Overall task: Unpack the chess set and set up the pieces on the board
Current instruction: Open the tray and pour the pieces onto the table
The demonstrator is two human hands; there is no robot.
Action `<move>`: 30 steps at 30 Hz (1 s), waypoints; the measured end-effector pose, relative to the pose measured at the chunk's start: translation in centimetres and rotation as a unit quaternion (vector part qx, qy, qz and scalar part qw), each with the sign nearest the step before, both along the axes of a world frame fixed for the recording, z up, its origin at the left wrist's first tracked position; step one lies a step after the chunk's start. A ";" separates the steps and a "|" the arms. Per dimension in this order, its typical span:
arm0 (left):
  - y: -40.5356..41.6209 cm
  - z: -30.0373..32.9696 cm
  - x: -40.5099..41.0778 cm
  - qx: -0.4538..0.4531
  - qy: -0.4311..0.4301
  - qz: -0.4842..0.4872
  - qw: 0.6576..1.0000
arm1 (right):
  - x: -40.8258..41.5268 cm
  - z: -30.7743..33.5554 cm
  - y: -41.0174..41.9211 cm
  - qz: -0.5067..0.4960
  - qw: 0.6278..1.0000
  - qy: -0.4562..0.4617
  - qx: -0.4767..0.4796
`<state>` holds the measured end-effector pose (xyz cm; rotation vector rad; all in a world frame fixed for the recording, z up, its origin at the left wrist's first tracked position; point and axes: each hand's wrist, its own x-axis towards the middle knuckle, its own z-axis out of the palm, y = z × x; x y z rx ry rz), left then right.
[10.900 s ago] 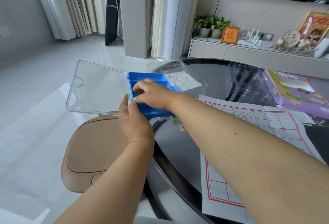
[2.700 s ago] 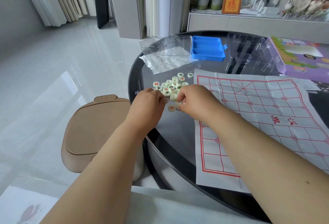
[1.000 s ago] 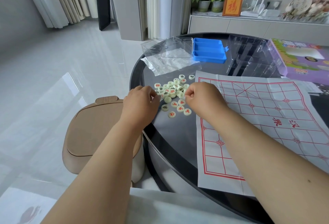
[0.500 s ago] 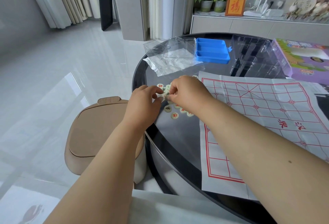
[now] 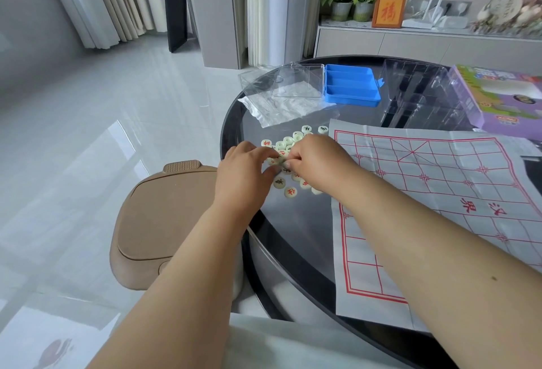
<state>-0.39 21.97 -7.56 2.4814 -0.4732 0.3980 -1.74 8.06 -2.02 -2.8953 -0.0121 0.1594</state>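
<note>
A heap of small cream round chess pieces [image 5: 286, 142] with red and dark characters lies on the dark glass table [image 5: 293, 222], just left of the paper board [image 5: 440, 186] with its red grid. My left hand [image 5: 243, 172] and my right hand [image 5: 315, 160] meet over the heap, fingertips curled down among the pieces. My right hand's fingers pinch a piece at the heap's middle. My left hand's fingertips touch pieces beside it; whether they hold one is hidden. A few pieces [image 5: 290, 191] lie apart in front. The board carries no pieces.
The empty blue tray [image 5: 352, 86] with its clear lid [image 5: 299, 81] lies at the table's far side over a plastic bag [image 5: 278, 107]. A clear plastic insert [image 5: 422, 89] and a purple box [image 5: 504, 95] stand far right. A tan stool [image 5: 164, 222] sits left of the table.
The tray, held 10.9 s ago, now lies at the far side and the pieces lie on the table. Over the last second both hands moved together over the heap.
</note>
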 end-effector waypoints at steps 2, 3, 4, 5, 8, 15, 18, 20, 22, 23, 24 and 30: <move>-0.1 0.1 0.0 -0.018 0.000 -0.002 1.000 | -0.1 -0.1 -0.1 -0.002 1.000 0.004 -0.003; -0.1 0.1 0.1 -0.020 0.001 -0.002 1.000 | -0.2 -0.1 -0.2 -0.007 1.000 -0.009 0.002; -0.2 0.1 0.1 -0.017 0.004 -0.001 1.000 | -0.2 -0.2 -0.3 -0.014 0.999 -0.029 0.013; -0.2 0.1 0.1 -0.013 0.008 0.000 1.000 | -0.2 -0.3 -0.4 -0.022 0.998 -0.049 0.030; -0.4 0.2 0.2 0.001 0.024 0.003 1.000 | -0.3 0.3 -1.8 -0.073 0.988 -0.093 0.097; -1.2 0.7 0.6 0.020 0.048 0.028 0.998 | -0.5 1.3 -4.3 -0.109 0.990 -0.040 0.077; -1.3 0.7 0.7 0.027 0.060 0.030 0.997 | -0.3 1.5 -3.5 -0.065 0.997 0.030 0.040; -1.3 0.9 0.7 0.020 0.068 0.026 0.997 | -0.2 1.3 -3.1 -0.057 0.997 0.033 0.028; -1.0 1.2 0.7 -0.011 0.076 0.016 0.997 | -0.3 0.9 -3.0 -0.048 0.998 0.000 0.029; -0.8 1.5 0.6 -0.029 0.078 0.011 0.996 | -0.4 0.7 -3.0 -0.042 0.999 -0.011 0.028; -0.5 1.7 0.6 -0.042 0.078 0.006 0.996 | -0.5 0.5 -3.0 -0.037 0.999 -0.018 0.028; 1.2 1.9 0.0 -0.009 0.109 -0.011 0.994 | -0.8 0.3 -2.8 -0.030 0.996 -0.055 0.058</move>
